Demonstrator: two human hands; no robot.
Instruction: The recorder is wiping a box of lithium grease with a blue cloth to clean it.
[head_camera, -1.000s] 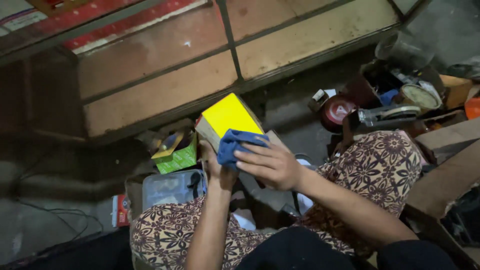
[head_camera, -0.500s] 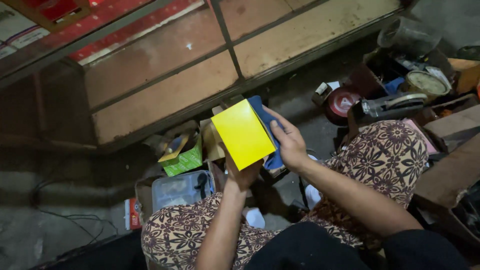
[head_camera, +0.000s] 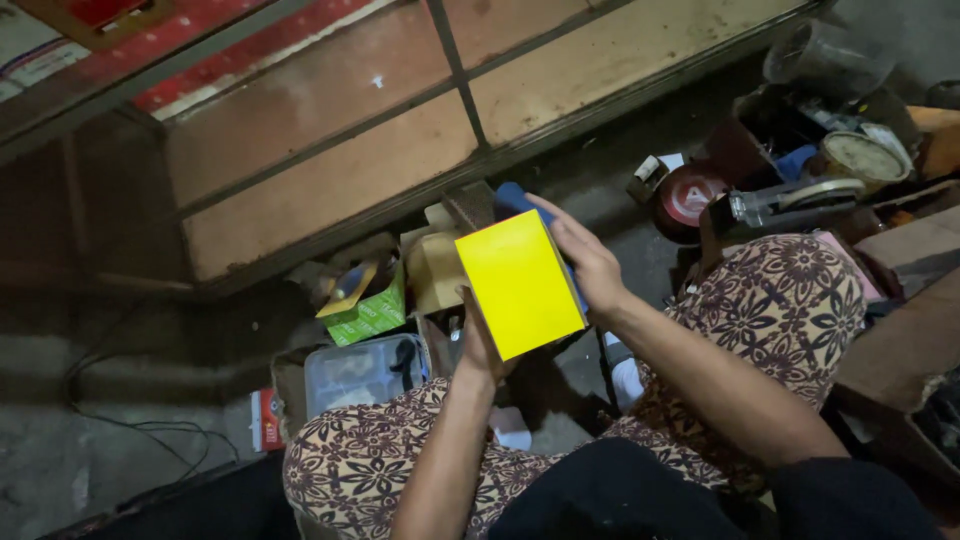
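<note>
Held up over the lap between 2 hands, the yellow box (head_camera: 520, 282) looks light, stiff-sided cardboard with smooth, maybe slippery faces, best gripped by opposite edges as now: the left hand (head_camera: 478, 340) clamped under its lower corner, the right hand (head_camera: 585, 262) closed round its far blue side.

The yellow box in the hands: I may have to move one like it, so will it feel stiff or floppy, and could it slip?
The yellow box probably handles stiffly: its faces look flat and its edges straight. It seems light for its size, since the left hand props it from below while the right hand only steadies the far side. Its smooth face may be slightly slippery.
</note>
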